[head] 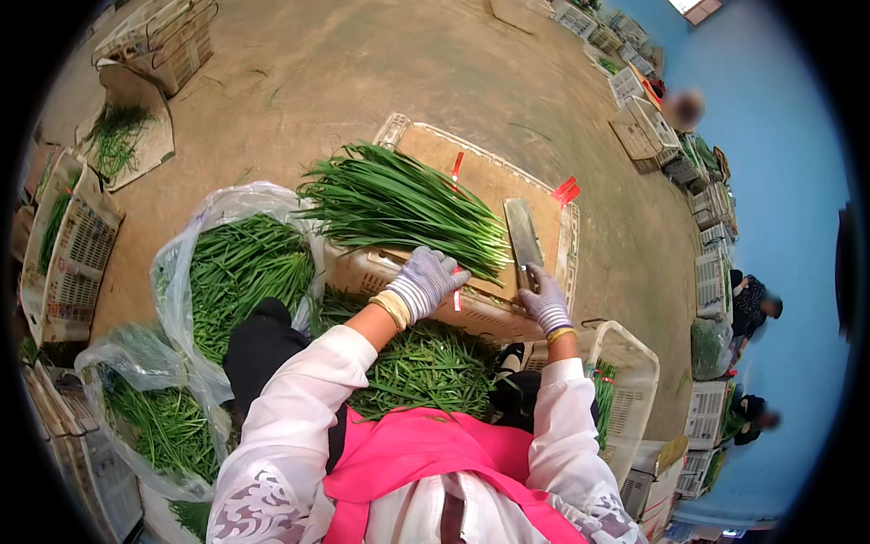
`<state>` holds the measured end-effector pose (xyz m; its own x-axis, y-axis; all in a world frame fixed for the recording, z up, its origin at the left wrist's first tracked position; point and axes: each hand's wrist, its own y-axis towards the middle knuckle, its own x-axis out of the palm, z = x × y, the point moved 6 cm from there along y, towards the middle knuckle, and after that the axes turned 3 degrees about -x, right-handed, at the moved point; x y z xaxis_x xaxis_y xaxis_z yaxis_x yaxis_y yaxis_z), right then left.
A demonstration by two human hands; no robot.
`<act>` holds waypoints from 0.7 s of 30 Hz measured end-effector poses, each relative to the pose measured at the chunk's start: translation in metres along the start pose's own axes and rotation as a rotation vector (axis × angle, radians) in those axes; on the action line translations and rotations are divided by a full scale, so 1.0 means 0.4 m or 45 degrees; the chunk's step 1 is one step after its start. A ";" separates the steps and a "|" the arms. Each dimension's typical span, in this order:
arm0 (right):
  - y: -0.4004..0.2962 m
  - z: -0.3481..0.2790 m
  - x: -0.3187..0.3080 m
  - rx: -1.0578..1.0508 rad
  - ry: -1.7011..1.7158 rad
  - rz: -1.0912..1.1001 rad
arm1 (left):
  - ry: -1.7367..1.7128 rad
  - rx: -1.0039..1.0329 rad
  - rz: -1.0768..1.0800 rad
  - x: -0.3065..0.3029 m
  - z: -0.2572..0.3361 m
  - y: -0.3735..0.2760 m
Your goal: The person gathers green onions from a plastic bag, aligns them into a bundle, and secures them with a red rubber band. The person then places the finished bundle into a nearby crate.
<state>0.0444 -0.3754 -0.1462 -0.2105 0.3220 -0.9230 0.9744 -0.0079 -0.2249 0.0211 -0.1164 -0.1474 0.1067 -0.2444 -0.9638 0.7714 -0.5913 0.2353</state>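
A large bunch of long green leafy stalks, like garlic chives, [414, 207] lies across a brown board [435, 146] on an upturned plastic crate, its pale ends to the right. My left hand [427, 280], in a striped knit glove, rests at the board's near edge by a red tape strip [457, 299]; whether its fingers hold the tape cannot be told. My right hand [544, 299], gloved alike, is at the handle of a broad-bladed cleaver [522, 231] lying flat beside the pale ends. More red strips [565, 191] stick to the far right corner.
Clear plastic bags [173, 272] of greens stand at the left. Loose cut greens [428, 367] lie between my legs. A white crate [629, 394] with a tied bunch is at the right. Crates line the blue wall, where several people sit.
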 end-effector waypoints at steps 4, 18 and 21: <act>0.022 -0.243 -0.141 -0.312 -0.446 0.265 | -0.070 -0.065 0.120 -0.030 0.041 -0.017; 0.159 -0.383 -0.005 -0.669 -0.493 -0.205 | -0.881 -0.103 -0.167 0.063 -0.122 0.031; 0.233 -0.330 -0.058 -0.522 -0.448 -0.160 | -0.783 0.042 -0.050 0.062 -0.093 0.073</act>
<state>0.1506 -0.2587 -0.1046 -0.2725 -0.0398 -0.9613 0.8763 0.4024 -0.2650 0.0696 -0.1111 -0.1691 -0.3104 -0.6148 -0.7250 0.7464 -0.6299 0.2146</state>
